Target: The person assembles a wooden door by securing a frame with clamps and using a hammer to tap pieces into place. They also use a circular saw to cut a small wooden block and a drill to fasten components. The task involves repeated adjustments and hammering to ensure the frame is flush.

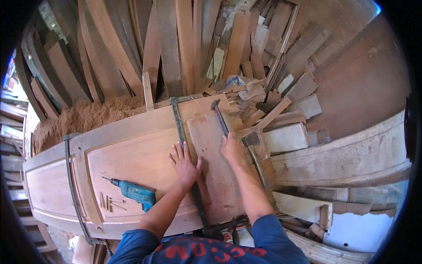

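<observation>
Frame centre: bare right hand [231, 150], grip closed round the handle of a slim, dark-headed hammer [221, 120]. Bare left hand [185, 169] — open, fingers spread, nothing grasped — lies across a long, dark metal bar clamp [178, 119] on a pale reddish-brown wooden panel door [145, 156].

Risks, as I judge them: a glancing or badly aimed blow could catch the clamp or the left fingers, both near the hammer's path; a missed strike could dent the door's face. Jolting might also shift the teal-bodied power drill [137, 192] or roll the thin, pale wooden pegs [109, 202], all lying loose at lower left of centre.

Position: hammer sits inside the right grip, its head past the fingers toward the upper centre, over the door's upper right part. Door spreads below and left of that grip. Second hammer, dark-headed, long-handled [258, 163], lies right of the right forearm, unheld.
</observation>
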{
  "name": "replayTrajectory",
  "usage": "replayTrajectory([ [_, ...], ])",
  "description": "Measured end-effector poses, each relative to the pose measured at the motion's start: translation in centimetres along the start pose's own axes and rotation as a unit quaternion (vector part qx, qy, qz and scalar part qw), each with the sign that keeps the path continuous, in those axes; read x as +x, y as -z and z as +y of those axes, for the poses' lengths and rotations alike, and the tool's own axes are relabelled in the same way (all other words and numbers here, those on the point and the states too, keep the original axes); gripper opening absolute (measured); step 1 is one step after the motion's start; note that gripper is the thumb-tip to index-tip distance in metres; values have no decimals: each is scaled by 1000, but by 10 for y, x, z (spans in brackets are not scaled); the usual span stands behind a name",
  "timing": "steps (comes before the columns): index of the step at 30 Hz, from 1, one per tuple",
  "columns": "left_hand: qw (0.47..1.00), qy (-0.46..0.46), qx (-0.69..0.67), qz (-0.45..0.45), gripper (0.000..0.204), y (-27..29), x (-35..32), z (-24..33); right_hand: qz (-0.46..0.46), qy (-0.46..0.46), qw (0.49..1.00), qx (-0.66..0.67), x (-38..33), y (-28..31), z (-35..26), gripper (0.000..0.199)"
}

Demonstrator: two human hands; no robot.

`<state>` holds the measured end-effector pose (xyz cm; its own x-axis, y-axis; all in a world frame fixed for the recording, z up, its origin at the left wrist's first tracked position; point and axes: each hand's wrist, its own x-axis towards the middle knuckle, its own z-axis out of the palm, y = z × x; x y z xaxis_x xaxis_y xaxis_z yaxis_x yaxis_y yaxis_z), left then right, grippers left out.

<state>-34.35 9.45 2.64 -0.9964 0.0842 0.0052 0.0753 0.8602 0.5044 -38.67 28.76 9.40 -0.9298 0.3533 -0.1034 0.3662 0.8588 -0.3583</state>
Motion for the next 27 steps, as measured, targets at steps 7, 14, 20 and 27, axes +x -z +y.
replayTrajectory([
  [7, 1000, -2, -7, -3, 89, 2, 3, 3, -26, -18, 999, 29, -2, -23, 18, 28],
  [14, 1000, 19, -9, -12, 89, 5, 3, -1, 65, 3, 976, 206, -29, 13, -19, 28],
  [20, 1000, 11, -5, -24, 88, 8, 4, 6, 40, -6, 994, 99, -9, -22, 10, 27],
  [27, 999, 14, -18, -34, 88, 10, 5, 1, 191, 91, 944, 252, -31, -6, -28, 28],
])
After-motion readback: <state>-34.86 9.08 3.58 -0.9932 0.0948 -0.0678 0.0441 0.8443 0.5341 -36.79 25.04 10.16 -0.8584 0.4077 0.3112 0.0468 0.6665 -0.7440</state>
